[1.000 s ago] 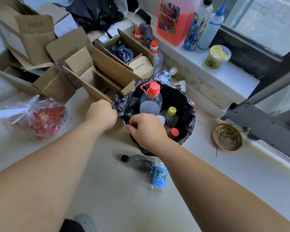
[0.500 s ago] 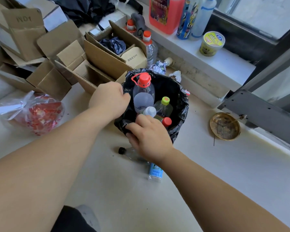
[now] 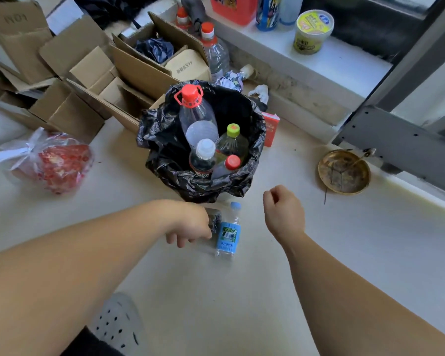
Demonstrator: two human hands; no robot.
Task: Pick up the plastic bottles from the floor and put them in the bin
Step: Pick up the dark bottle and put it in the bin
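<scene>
A bin lined with a black bag [image 3: 162,150] stands on the pale floor and holds several plastic bottles, among them a big clear one with a red handled cap [image 3: 190,97] and a green-capped one [image 3: 233,131]. In front of the bin lie two bottles: a clear one with a blue label [image 3: 228,233] and a dark one [image 3: 215,219] to its left. My left hand [image 3: 190,224] lies over the dark bottle with its fingers curled around it, hiding most of it. My right hand [image 3: 284,211] hovers right of the blue-label bottle, loosely fisted and holding nothing.
Opened cardboard boxes [image 3: 93,80] crowd the floor behind and left of the bin. A clear bag of red items [image 3: 59,165] lies at the left, and a brass dish [image 3: 344,172] at the right. A small red box [image 3: 270,129] leans by the bin. Containers stand on the window ledge [image 3: 344,65]. My perforated shoe [image 3: 116,322] is below.
Both hands have left the bin's rim. My left hand dropped onto the dark bottle on the floor, and my right hand drew back to the right, holding nothing.
</scene>
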